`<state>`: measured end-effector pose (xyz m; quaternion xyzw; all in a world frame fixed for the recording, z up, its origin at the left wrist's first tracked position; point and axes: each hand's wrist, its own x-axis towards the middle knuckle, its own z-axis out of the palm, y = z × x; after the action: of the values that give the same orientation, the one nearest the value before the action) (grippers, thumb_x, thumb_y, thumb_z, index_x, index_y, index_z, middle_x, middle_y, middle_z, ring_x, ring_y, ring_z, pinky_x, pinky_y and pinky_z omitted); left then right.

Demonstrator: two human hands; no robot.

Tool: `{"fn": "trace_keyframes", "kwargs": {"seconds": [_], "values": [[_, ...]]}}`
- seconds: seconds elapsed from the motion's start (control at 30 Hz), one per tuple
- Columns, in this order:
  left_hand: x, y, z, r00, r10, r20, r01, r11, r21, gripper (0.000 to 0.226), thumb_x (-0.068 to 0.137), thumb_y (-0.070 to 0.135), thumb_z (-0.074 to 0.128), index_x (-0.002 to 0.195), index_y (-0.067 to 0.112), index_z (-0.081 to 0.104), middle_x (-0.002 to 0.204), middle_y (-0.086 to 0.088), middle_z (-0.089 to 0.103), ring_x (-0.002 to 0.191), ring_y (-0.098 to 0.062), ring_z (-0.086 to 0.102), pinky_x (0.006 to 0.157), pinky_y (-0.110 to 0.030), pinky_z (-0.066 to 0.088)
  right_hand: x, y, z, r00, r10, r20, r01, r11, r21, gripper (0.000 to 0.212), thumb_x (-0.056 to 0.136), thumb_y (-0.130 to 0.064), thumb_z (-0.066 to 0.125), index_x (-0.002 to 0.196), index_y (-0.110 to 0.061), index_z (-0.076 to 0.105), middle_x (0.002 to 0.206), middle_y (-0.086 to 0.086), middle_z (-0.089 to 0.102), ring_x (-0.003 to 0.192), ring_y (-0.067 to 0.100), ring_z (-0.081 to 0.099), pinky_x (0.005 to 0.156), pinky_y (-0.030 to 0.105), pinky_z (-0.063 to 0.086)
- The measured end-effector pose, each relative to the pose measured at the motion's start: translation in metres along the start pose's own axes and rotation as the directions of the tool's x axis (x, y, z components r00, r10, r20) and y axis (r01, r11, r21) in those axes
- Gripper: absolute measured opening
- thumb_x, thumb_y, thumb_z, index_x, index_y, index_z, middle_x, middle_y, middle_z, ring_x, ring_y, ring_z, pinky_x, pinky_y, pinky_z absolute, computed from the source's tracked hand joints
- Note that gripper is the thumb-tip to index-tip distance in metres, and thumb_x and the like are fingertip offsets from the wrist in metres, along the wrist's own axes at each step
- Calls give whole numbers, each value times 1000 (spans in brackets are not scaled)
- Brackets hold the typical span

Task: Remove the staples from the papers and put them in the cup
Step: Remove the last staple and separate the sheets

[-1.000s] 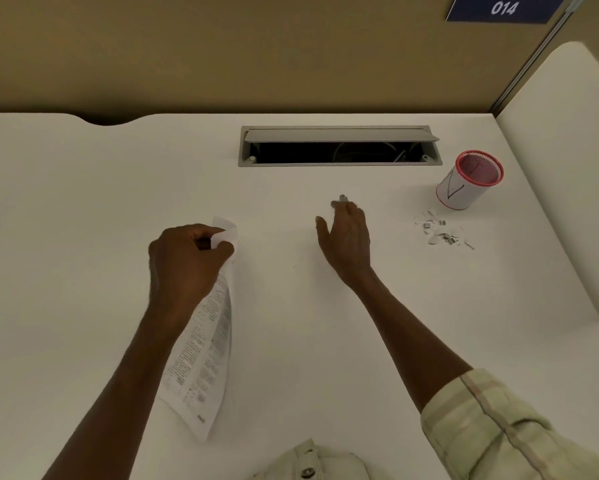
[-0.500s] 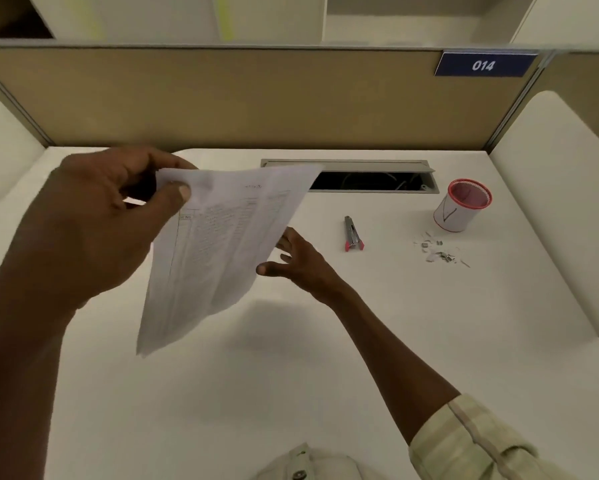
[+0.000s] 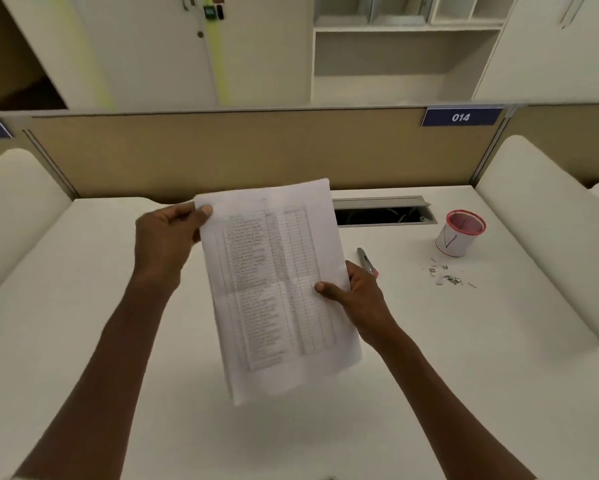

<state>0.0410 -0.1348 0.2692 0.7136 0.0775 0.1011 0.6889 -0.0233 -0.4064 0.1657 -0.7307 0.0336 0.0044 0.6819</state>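
Holding the papers up off the counter with both hands, I see the printed table side facing me, the sheets tilted a little so the top edge leans right. My left hand pinches the top left corner, thumb on the front face and the other fingers curled behind it. My right hand grips the right edge about halfway down, thumb pressed on the front and the remaining fingers hidden behind the sheets. A second sheet edge shows along the bottom, so I count more than one page, but I cannot make out any staple in them from this view; the print is too blurred to read.

On the counter just beyond my right hand lies the staple remover, grey with a pink end, partly covered by my knuckles. Farther right stands the cup, white with a red rim and a dark mark on its side, upright near the far right of the counter. Near it, on the side towards me, a small scatter of staples and paper scraps lies on the bare surface, apart from the cup. Behind the papers a cable slot is sunk into the counter, and a blue tag reading 014 sits on the partition.
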Motion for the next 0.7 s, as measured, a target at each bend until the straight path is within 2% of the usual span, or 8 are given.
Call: {"fn": "trace_keyframes", "kwargs": {"seconds": [0.1, 0.2, 0.33, 0.47, 0.57, 0.63, 0.7], "values": [[-7, -36, 5, 948, -245, 204, 259, 965, -45, 11, 92, 14, 64, 96, 8, 73, 94, -7, 77, 92, -22, 72, 80, -31, 57, -11, 14, 0, 996, 44, -79, -42, 998, 38, 39, 79, -26, 79, 115, -23, 65, 108, -5, 74, 93, 16, 72, 83, 39, 60], [-23, -69, 14, 904, -332, 269, 352, 936, -28, 16, 94, 9, 60, 103, 7, 72, 100, -9, 76, 94, -23, 72, 84, -35, 56, -20, 21, -2, 988, 71, -136, -68, 997, 28, 37, 80, -25, 78, 115, -23, 65, 108, -5, 74, 94, 17, 72, 83, 39, 60], [-35, -97, 25, 908, -349, 231, 365, 930, -28, 11, 91, 10, 65, 92, 15, 75, 97, -6, 76, 93, -23, 73, 85, -37, 57, -27, 26, -10, 980, 77, -182, -90, 994, -66, 31, 84, -27, 74, 113, -19, 64, 106, -4, 74, 89, 12, 73, 78, 33, 61], [-32, -106, 32, 911, -363, 194, 376, 926, -35, 10, 81, 18, 77, 91, 16, 77, 94, -4, 77, 92, -24, 73, 94, -45, 54, -28, 33, -15, 973, 106, -206, -105, 994, 17, 26, 85, -20, 73, 110, -15, 67, 102, 1, 76, 87, 17, 74, 74, 33, 61], [-28, -103, 41, 924, -360, 125, 370, 927, -58, 31, 72, 30, 85, 95, 13, 74, 94, -5, 76, 91, -25, 72, 91, -44, 55, -25, 34, -20, 959, 132, -251, -106, 988, 113, 30, 81, -17, 76, 110, -13, 67, 100, 2, 76, 86, 20, 75, 72, 35, 61], [-25, -100, 48, 929, -368, 36, 369, 927, -64, 46, 68, 39, 86, 104, 20, 65, 102, -1, 70, 95, -22, 68, 90, -41, 54, -22, 34, -23, 952, 146, -269, -109, 983, 149, 29, 82, -20, 76, 109, -15, 67, 99, 0, 77, 85, 19, 75, 71, 34, 61], [-26, -95, 55, 943, -328, -49, 327, 945, -24, 43, 73, 39, 83, 105, 21, 59, 102, 3, 61, 94, -19, 61, 87, -36, 51, -20, 36, -26, 945, 160, -287, -107, 976, 190, 24, 83, -21, 74, 107, -17, 68, 97, -1, 77, 85, 17, 74, 69, 29, 58]]}}
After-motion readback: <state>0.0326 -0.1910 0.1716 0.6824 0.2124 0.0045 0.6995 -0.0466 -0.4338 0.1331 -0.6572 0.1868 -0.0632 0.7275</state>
